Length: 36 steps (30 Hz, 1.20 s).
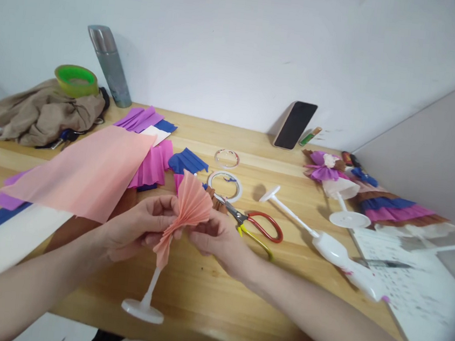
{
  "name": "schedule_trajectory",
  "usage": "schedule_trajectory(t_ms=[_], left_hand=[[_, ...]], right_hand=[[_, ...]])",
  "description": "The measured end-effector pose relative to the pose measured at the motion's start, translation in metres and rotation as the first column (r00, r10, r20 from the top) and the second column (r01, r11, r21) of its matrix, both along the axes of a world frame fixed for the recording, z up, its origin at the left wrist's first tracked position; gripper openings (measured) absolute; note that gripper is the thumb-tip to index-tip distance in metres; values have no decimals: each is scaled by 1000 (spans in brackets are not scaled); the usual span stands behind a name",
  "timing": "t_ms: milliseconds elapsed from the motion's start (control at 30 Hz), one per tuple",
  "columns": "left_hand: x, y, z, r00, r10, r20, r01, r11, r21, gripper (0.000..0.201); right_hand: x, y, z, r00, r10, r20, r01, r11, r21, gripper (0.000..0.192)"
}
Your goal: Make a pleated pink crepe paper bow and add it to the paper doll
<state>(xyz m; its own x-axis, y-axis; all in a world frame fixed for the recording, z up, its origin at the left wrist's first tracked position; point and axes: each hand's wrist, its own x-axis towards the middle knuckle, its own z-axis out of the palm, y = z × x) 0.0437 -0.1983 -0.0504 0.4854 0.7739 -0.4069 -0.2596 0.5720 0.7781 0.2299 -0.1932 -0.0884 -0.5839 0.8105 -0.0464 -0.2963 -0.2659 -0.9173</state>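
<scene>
Pleated peach crepe paper (192, 199) fans out at the top and is gathered narrow lower down, around or in front of a white plastic stand (143, 310) with a round base. My left hand (140, 224) pinches the paper's left side at the gather. On the other side, the fingers of my right hand (220, 239) are closed on its right edge. Whatever the stand carries on top is hidden by the paper. Scissors (242, 218) with one red and one yellow handle lie just beyond my right hand, beside a roll of white tape (224, 186).
Crepe paper sheets (89, 172) in several colours lie at left. Behind them are a brown cloth (42, 113), a green tape roll (76, 80) and a grey bottle (110, 66). A phone (296, 125) leans on the wall. At right lie a white mannequin (336, 251) and paper-dressed figures (400, 207).
</scene>
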Motion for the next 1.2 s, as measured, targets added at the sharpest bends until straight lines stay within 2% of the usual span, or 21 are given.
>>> schedule_trajectory(t_ms=[133, 300, 467, 600, 733, 833, 900, 933, 1000, 1100, 1167, 1200], left_hand=[[3, -6, 0, 998, -57, 38, 60, 996, -66, 31], [6, -8, -1, 998, -57, 32, 59, 995, -86, 28], [7, -8, -3, 997, -75, -5, 75, 994, -76, 32], [8, -10, -3, 998, -42, -53, 37, 996, -78, 34], [8, -11, -1, 994, -29, -103, 24, 998, -51, 37], [7, -13, -1, 982, -22, -188, 15, 999, -35, 37], [6, -15, 1, 963, 12, -269, -3, 999, 34, 37], [6, -17, 2, 946, 42, -321, -6, 994, 110, 36], [5, -21, 4, 879, 143, -455, 13, 947, 322, 34], [6, -26, 6, 710, 358, -606, 129, 780, 612, 23], [8, -28, 6, 645, 440, -625, 208, 685, 698, 21], [9, -28, 5, 637, 449, -627, 231, 665, 710, 20]], right_hand=[[-1, -2, 1, 996, 62, -62, -69, 991, -114, 39], [-1, -5, 1, 990, 45, -132, -68, 983, -170, 72], [-1, -7, 0, 994, 32, -101, -53, 975, -214, 52], [-2, -7, -2, 995, 5, -96, -26, 974, -224, 50], [-1, -7, -2, 994, 15, -108, -32, 988, -151, 36], [0, -5, -1, 997, -19, -80, 12, 996, -83, 30], [1, -2, 0, 998, -45, -34, 44, 998, -46, 29], [1, -1, 1, 998, -60, -5, 60, 998, -27, 28], [1, 0, 4, 995, -86, 48, 86, 996, 0, 25], [0, 0, 7, 989, -119, 92, 120, 993, -5, 19], [-1, 0, 10, 986, -131, 100, 133, 991, -13, 18], [-2, -1, 11, 985, -136, 106, 139, 990, -19, 17]])
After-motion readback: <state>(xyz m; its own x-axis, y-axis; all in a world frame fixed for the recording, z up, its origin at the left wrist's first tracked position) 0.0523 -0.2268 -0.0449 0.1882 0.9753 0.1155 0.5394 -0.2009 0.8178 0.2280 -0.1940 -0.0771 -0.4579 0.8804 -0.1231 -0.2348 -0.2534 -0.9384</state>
